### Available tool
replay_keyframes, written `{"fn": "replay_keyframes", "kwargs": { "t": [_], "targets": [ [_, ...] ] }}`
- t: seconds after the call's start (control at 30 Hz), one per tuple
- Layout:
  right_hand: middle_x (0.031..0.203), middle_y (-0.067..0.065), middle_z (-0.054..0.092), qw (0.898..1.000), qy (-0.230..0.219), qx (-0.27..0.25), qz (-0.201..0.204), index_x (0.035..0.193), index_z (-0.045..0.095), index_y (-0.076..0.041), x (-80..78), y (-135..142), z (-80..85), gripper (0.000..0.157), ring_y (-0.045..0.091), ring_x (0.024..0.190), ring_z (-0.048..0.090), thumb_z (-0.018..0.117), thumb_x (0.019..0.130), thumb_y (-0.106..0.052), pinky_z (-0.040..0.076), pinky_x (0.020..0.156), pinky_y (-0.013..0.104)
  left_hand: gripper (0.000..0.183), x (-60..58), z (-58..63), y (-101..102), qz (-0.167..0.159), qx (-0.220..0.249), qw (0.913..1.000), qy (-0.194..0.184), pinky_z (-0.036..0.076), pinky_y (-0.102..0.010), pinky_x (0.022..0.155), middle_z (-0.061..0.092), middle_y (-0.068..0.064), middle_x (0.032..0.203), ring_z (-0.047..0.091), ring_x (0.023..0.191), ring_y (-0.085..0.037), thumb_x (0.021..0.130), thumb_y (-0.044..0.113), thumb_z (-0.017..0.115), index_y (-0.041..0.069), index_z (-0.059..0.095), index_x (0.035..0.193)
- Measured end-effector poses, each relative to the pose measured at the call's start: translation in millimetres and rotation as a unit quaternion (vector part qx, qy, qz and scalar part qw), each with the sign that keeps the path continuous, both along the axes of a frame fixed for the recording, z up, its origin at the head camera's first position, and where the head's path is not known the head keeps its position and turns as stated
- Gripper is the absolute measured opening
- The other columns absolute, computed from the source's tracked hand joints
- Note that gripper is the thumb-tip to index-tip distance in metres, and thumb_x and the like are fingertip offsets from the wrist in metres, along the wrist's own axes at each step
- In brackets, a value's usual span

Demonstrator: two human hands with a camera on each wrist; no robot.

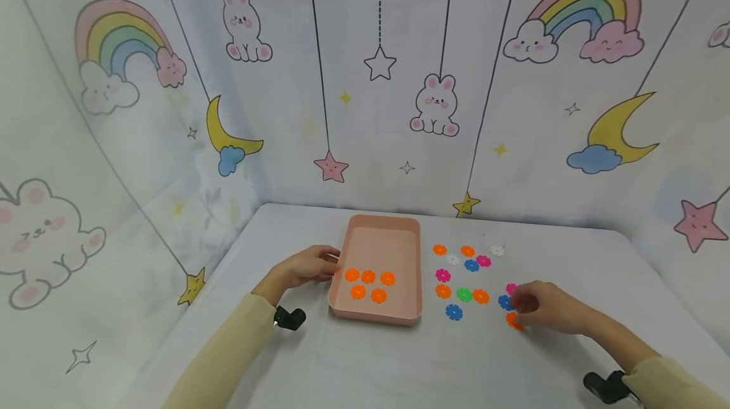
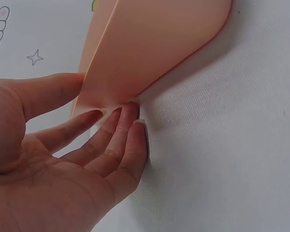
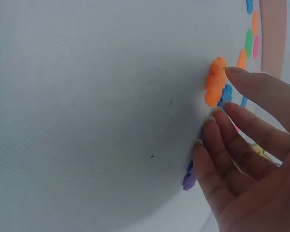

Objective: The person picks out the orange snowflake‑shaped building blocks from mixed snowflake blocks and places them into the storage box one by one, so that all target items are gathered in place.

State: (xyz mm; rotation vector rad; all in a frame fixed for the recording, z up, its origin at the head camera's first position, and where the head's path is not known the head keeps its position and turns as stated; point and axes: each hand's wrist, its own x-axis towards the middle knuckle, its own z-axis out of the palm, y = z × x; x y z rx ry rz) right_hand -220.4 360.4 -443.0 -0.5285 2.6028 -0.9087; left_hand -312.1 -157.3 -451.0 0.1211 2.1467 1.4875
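Observation:
A pink tray (image 1: pixel 393 241) holds several orange flower-shaped discs (image 1: pixel 368 276) in its near half. Against its left wall rests my left hand (image 1: pixel 310 264), thumb at the rim and fingertips low along the outer side (image 2: pixel 150 43). My right hand (image 1: pixel 550 309) is over the right-hand discs, fingers spread from the thumb. An orange disc (image 3: pixel 215 82) lies by the thumb tip, and a blue disc (image 3: pixel 226 94) sits just behind it. Part of a purple disc (image 3: pixel 189 178) shows beside the lower fingers. The right hand covers some of these discs in the head view.
Between tray and right hand lie loose discs, among them a green disc (image 1: pixel 464 295), a blue disc (image 1: pixel 454 312), a magenta disc (image 1: pixel 443 275) and a white disc (image 1: pixel 497 250). A white cloth (image 1: pixel 371 364) covers the table. A patterned curtain (image 1: pixel 376 117) hangs behind it.

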Motion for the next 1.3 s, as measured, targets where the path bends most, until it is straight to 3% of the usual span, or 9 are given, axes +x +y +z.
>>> {"fn": "replay_keyframes", "kwargs": {
  "t": [0.23,0.7,1.1,1.3],
  "targets": [
    [0.088,0.002,0.063,1.000,-0.007,0.013,-0.014,0.099,0.068,-0.005,0.5,1,-3.6,0.025,0.018,0.082,0.058,0.083,0.085,-0.019,0.054,0.069,0.023,0.051,-1.8,-1.6,-1,-0.003,0.005,1.0000,0.001,0.054,-0.041,0.099,0.060,-0.017,0.134,0.065,0.106,-0.022,0.098,0.010,0.066,-0.002,0.049,0.144],
    [0.088,0.003,0.060,1.000,-0.006,0.013,-0.013,0.104,0.065,-0.003,5.7,2,-4.5,0.033,0.015,0.079,0.055,0.084,0.085,-0.022,0.053,0.069,0.022,0.051,-1.3,0.5,0,-0.002,0.000,1.0000,-0.002,0.054,-0.042,0.100,0.060,-0.017,0.135,0.065,0.107,-0.023,0.098,0.011,0.066,-0.002,0.049,0.145],
    [0.087,0.001,0.060,1.000,0.005,0.013,-0.007,0.098,0.066,-0.005,9.8,-3,-0.6,0.021,0.014,0.080,0.054,0.080,0.088,-0.016,0.052,0.069,0.022,0.050,-0.2,-3.5,-2,-0.003,0.000,1.0000,0.001,0.055,-0.039,0.097,0.060,-0.018,0.135,0.065,0.105,-0.023,0.098,0.009,0.066,-0.002,0.050,0.144],
    [0.088,0.000,0.064,0.999,0.011,-0.021,0.022,0.099,0.069,-0.005,4.1,-19,12.8,0.014,0.013,0.079,0.058,0.076,0.091,-0.014,0.055,0.071,0.023,0.051,-0.1,-1.2,-1,-0.010,0.000,0.9999,0.010,0.055,-0.041,0.098,0.059,-0.019,0.135,0.064,0.106,-0.024,0.098,0.009,0.066,-0.003,0.049,0.144]
  ]
}}
